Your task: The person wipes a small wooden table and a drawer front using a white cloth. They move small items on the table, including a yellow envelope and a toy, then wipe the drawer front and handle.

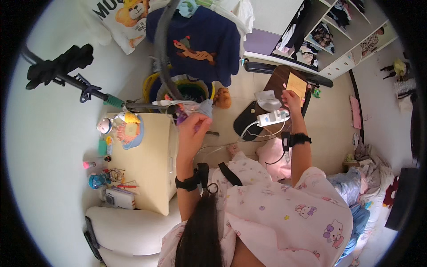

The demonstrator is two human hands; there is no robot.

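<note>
My left hand [194,132], fingers curled, is at a tangle of small hanging items by the end of a dark pole [143,105]. A purple item [181,117] and a grey-blue cloth [205,108] touch or lie just behind its fingers; its grip is hidden. My right hand [291,99] reaches over a dark brown low table [278,78], fingertips bunched at the near edge of a yellow-orange flat board or notebook [296,85]. Whether it grips anything is unclear. Just below that hand lies a white power strip [273,118] with plugs and cables, beside a whitish pouch [268,100].
A pale wooden desk [150,180] with toys and small items stands at left, a cream chair [130,230] below it. A navy sweater [200,43] hangs above a yellow-rimmed basket [145,89]. Cables cross the floor near a black mat [246,121] and a pink plush [275,157].
</note>
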